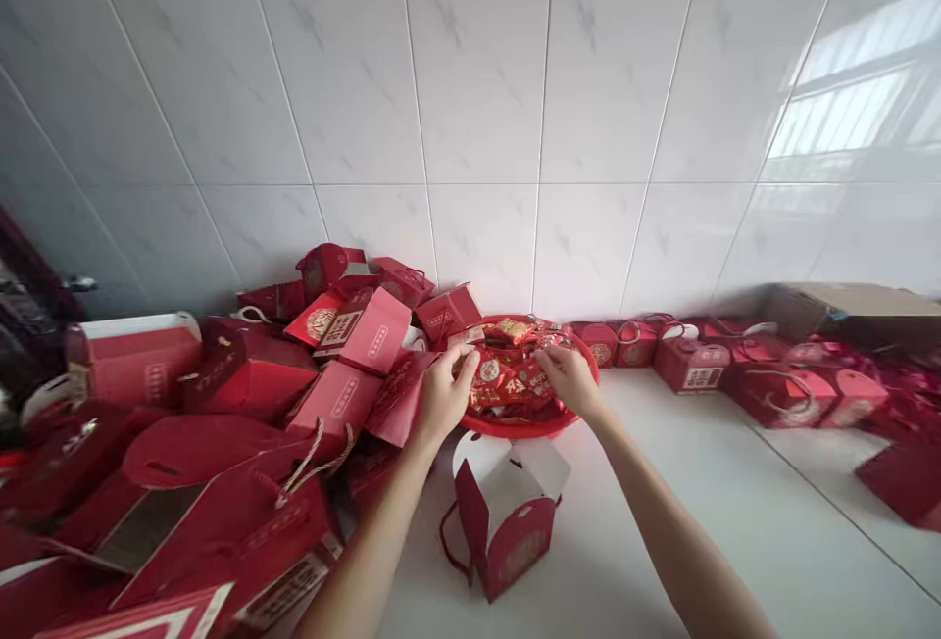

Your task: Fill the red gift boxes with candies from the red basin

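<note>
A round red basin (525,429) against the tiled wall holds a heap of small red and gold wrapped packets (507,382). Over its left side is my left hand (447,386), fingers curled and thumb close to the forefinger; what lies between them is hard to see. My right hand (569,379) reaches in over the right side, its fingertips closed at the edge of a red packet. In front of the basin, between my forearms, stands a dark red gift box (519,541) with its top flaps open, a white inside and a red cord handle.
Many red boxes (250,374), some open, are piled on the left. Along the wall to the right sit closed red boxes (691,363) with cord handles. A brown cardboard box (860,311) is at the far right on the white tiled surface (676,482).
</note>
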A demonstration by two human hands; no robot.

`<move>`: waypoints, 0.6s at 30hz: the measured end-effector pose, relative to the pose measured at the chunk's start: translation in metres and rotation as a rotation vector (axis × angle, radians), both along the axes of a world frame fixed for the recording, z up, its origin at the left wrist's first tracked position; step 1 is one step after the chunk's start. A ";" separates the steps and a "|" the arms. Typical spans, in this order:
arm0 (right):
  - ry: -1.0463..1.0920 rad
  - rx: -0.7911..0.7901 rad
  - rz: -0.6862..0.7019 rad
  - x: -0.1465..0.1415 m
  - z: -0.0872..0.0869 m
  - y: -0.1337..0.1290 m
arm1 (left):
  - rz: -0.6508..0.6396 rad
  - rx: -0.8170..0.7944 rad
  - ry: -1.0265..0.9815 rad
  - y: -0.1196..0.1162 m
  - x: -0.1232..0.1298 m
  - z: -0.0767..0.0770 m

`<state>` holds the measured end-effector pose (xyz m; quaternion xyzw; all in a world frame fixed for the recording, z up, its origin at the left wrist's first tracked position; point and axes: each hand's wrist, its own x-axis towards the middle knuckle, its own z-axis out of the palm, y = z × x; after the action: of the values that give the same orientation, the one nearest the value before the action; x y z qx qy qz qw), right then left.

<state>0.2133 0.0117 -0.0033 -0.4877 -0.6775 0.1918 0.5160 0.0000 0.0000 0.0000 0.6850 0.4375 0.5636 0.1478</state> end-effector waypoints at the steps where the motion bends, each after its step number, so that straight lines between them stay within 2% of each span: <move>1: 0.041 0.018 0.012 -0.003 0.002 -0.003 | 0.002 -0.003 0.011 -0.001 0.001 0.001; 3: 0.107 0.027 0.075 -0.008 0.006 -0.011 | -0.004 -0.012 0.024 -0.004 0.003 0.003; 5: 0.161 -0.002 0.204 -0.013 0.010 -0.018 | -0.023 -0.020 0.027 -0.007 0.005 0.005; 8: 0.172 -0.120 0.435 -0.019 0.016 -0.026 | -0.085 -0.059 0.003 -0.011 0.008 0.007; 10: 0.160 -0.181 0.513 -0.020 0.018 -0.028 | -0.144 -0.105 -0.054 -0.012 0.010 0.007; 12: 0.169 -0.192 0.525 -0.019 0.020 -0.029 | -0.195 -0.153 -0.129 -0.012 0.010 0.008; 14: 0.231 -0.178 0.470 -0.017 0.022 -0.029 | -0.231 -0.171 -0.163 -0.011 0.007 0.009; 16: 0.352 -0.166 0.386 -0.014 0.024 -0.030 | -0.242 -0.136 -0.079 -0.010 0.000 0.010; 18: 0.483 -0.168 0.319 -0.011 0.026 -0.030 | -0.227 -0.079 0.113 -0.010 -0.007 0.011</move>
<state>0.2021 -0.0188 0.0229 -0.3565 -0.5849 0.4364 0.5834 -0.0069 -0.0095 0.0109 0.7542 0.3867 0.4863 0.2125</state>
